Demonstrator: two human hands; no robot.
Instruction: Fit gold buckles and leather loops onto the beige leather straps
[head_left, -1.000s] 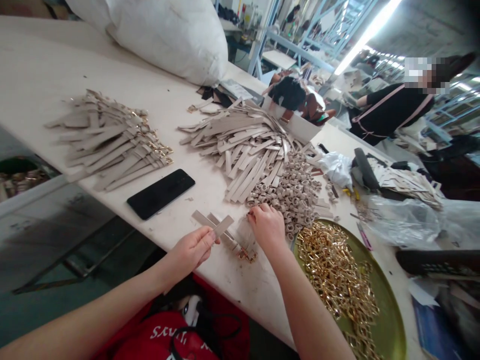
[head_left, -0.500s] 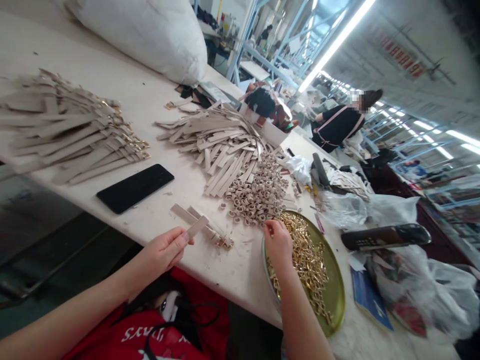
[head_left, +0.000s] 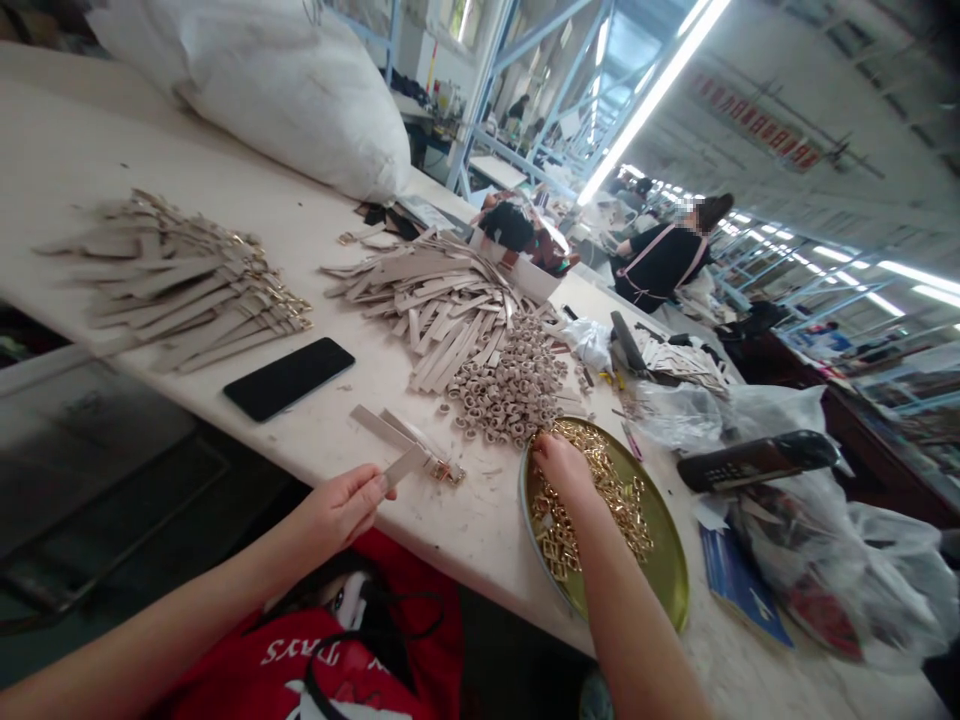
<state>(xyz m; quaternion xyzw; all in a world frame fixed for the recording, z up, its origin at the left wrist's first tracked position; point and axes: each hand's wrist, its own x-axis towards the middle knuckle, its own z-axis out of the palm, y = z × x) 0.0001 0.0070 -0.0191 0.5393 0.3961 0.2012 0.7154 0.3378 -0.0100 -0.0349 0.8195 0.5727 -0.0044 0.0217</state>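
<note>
My left hand [head_left: 351, 508] pinches one end of a short beige strap [head_left: 405, 466] above the table's front edge. Just beyond it lie two straps [head_left: 386, 428] with gold buckles [head_left: 448, 470] at their ends. Over the near-left part of a round olive-green tray [head_left: 670, 560], my right hand [head_left: 564, 466] reaches into a heap of gold buckles [head_left: 611, 505]. Its fingers are bent together, and whatever is between them is hidden. Beside the tray is a pile of small beige loops [head_left: 504, 392], with a heap of loose straps [head_left: 442, 300] behind.
A black phone [head_left: 289, 380] lies left of centre, near finished-looking buckled straps [head_left: 202, 280]. A large white sack [head_left: 300, 100] stands at the back. Right of the tray are a blue booklet [head_left: 742, 585], a dark bottle-like object [head_left: 757, 460] and plastic bags [head_left: 847, 570]. Another person [head_left: 660, 262] is farther off.
My right hand has moved from the tray's edge by the loops in over the buckles. My left hand still holds the strap. The whole view has shifted slightly.
</note>
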